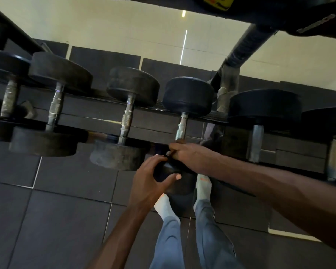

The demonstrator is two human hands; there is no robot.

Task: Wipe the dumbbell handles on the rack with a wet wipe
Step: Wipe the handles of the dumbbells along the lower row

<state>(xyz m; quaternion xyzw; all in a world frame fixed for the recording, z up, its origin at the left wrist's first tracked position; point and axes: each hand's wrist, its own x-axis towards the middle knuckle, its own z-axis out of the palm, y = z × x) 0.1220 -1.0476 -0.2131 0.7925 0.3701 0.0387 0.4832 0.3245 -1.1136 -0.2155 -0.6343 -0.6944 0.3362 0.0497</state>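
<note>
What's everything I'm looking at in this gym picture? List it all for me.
Dumbbells: at least six, black ends, grey metal handles, in a row on the rack.
Rack: one, black, across the middle.
Floor mats: dark grey tiles, underfoot.
Wall: cream, behind the rack.
Socks: two, pale grey, below the rack.
Trousers: blue-grey, bottom centre.
Wet wipe: none plainly visible.
Left hand: curled round a dumbbell's near black end.
Right hand: at that dumbbell's handle base, grip unclear.
</note>
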